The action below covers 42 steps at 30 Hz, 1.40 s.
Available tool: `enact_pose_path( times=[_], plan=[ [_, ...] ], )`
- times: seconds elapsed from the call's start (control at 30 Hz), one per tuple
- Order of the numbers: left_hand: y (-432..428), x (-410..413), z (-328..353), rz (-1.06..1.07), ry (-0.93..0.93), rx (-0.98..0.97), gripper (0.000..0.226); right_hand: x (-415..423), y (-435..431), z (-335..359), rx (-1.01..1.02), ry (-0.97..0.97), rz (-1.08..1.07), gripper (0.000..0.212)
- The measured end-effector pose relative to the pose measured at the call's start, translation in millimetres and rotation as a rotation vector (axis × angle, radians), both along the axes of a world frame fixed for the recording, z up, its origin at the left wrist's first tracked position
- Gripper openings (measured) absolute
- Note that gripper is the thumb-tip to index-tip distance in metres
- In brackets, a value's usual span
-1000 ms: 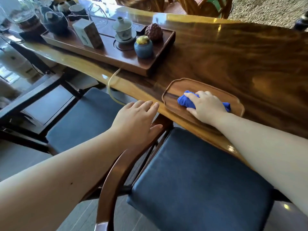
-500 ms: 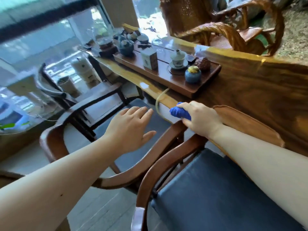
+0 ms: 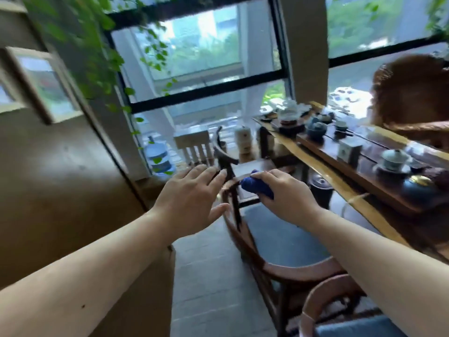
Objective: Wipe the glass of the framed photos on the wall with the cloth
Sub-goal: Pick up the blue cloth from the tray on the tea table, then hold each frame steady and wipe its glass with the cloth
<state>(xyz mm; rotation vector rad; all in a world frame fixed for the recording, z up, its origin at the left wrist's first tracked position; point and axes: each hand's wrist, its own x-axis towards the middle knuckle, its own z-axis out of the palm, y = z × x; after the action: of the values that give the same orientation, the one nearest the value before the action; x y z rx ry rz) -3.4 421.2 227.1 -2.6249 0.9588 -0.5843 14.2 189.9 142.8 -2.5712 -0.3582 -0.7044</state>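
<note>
Both your arms are stretched out in front of you, bare forearms coming in from the bottom corners. Your left hand [image 3: 192, 201] is open and flat, palm down, fingers spread a little and thumb sticking out to the side, not touching anything. Your right hand [image 3: 285, 198] is curled up, fingers wrapped round a balled-up blue cloth [image 3: 256, 187], knuckles facing up.

Your single head camera is looking forward along the wooden table's [image 3: 313, 152] left edge, facing the window [image 3: 194, 59], tilted.
</note>
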Motion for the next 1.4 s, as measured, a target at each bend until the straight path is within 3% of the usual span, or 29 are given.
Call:
enact_pose_path(
  times=[0.23, 0.53, 1.1, 1.23, 1.4],
  plan=[
    [123.6, -66.1, 48.1, 0.208, -0.09, -0.018, 0.068, -14.0, 130.2, 63.9, -0.071, -0.081, 0.216, 0.051],
    [225.0, -94.9, 117.1, 0.464, -0.247, 0.029, 0.067, 10.5, 258.3, 116.0, 0.062, -0.179, 0.431, 0.045],
    [323.1, 59.7, 240.0, 0.804, -0.41, 0.224, 0.074, 234.8, 430.7, 193.2, 0.277, -0.198, 0.793, 0.038],
    [336.8, 71.0, 268.8, 0.836, -0.463, 0.286, 0.074, 259.4, 457.5, 222.6, 0.389, -0.198, 0.848, 0.037],
    [359.9, 92.5, 289.6, 0.921, -0.478, 0.339, 0.075, 280.0, 503.3, 268.3, 0.381, -0.236, 0.863, 0.039]
  ],
)
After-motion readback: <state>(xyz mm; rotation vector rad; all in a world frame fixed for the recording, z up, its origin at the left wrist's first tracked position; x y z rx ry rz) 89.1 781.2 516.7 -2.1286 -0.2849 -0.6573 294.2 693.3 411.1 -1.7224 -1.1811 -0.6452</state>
